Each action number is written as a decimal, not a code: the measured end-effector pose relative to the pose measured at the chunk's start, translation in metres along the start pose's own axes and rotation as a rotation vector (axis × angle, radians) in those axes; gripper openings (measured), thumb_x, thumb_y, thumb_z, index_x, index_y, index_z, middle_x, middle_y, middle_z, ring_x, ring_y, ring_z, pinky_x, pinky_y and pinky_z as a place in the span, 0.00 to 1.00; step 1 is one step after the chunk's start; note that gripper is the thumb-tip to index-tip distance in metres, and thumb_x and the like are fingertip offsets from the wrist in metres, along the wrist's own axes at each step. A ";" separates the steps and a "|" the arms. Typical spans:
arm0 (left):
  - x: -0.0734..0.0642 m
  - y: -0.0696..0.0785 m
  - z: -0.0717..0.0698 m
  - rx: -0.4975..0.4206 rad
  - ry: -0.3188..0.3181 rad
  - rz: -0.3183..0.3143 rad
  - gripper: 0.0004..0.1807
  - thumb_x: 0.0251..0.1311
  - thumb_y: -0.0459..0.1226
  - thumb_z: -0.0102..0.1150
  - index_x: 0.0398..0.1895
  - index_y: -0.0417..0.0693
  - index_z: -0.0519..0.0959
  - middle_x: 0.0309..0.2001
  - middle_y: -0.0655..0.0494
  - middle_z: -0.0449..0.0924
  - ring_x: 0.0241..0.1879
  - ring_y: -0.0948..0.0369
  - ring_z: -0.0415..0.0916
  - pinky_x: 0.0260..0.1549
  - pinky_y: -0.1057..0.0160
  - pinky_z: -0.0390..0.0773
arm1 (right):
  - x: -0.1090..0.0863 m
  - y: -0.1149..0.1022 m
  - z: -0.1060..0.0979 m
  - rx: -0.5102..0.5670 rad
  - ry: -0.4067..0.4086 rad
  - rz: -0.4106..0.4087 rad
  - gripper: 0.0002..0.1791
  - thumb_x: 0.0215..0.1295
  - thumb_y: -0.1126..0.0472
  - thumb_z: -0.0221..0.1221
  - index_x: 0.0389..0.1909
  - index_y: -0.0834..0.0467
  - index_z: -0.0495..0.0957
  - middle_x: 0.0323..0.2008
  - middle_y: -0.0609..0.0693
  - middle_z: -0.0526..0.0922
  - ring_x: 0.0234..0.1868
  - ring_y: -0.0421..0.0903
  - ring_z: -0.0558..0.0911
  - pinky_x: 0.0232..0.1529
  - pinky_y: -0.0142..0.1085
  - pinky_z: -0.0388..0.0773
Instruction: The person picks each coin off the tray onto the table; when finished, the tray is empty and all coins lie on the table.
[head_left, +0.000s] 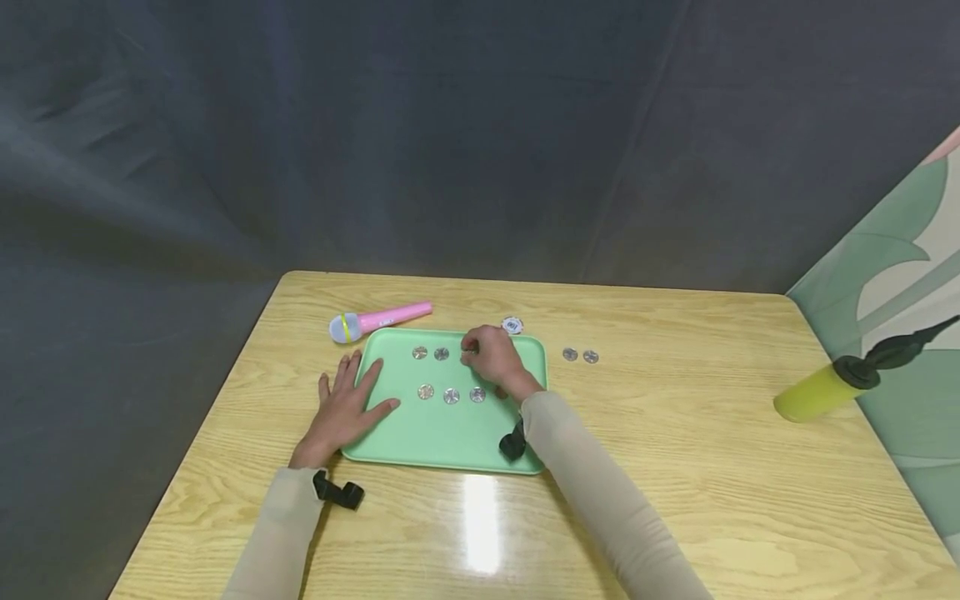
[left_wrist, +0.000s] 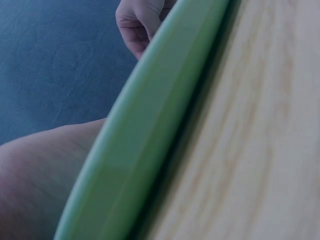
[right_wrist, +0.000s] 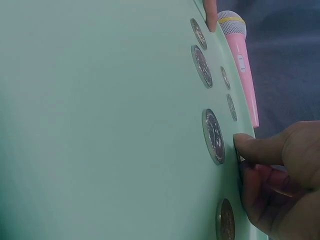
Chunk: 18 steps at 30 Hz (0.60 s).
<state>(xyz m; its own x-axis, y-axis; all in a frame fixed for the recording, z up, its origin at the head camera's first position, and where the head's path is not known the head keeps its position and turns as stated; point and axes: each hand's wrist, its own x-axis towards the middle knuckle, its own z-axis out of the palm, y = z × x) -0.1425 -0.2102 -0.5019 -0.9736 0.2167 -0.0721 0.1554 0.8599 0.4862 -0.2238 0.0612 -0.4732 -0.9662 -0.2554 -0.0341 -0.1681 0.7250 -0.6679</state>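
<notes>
Silver coins lie in two rows on a mint-green tray. At the far row's right end, my right hand pinches a coin between thumb and fingers, low over the tray; the fingers cover most of it. In the near row, one coin lies close to that hand, and another coin is partly under the wrist. My left hand rests with spread, straight fingers on the tray's left rim. Two more coins lie on the table, right of the tray.
A pink toy microphone lies behind the tray's left corner. Just past the far rim is a white patterned chip. A yellow-green bottle with a black lid lies or stands near the table's right edge. Dark cloth hangs behind the table.
</notes>
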 end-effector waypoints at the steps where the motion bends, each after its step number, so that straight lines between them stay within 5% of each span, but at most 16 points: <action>1: 0.000 0.000 0.000 0.001 0.001 0.001 0.45 0.68 0.59 0.52 0.81 0.49 0.51 0.81 0.36 0.33 0.80 0.36 0.29 0.71 0.26 0.27 | 0.000 0.000 0.001 -0.008 0.001 0.000 0.12 0.60 0.65 0.69 0.45 0.60 0.86 0.43 0.55 0.88 0.46 0.50 0.85 0.51 0.42 0.83; 18: 0.000 0.001 0.000 0.002 0.002 0.000 0.45 0.68 0.58 0.53 0.80 0.48 0.51 0.81 0.36 0.33 0.80 0.36 0.29 0.71 0.26 0.28 | -0.002 -0.003 0.000 -0.061 0.005 0.003 0.05 0.59 0.64 0.70 0.36 0.58 0.85 0.35 0.52 0.84 0.37 0.46 0.78 0.41 0.38 0.77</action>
<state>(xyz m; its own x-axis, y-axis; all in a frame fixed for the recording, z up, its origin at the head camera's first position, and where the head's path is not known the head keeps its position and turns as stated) -0.1425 -0.2092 -0.5016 -0.9739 0.2155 -0.0706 0.1554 0.8608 0.4846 -0.2211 0.0598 -0.4711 -0.9676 -0.2502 -0.0325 -0.1764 0.7632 -0.6216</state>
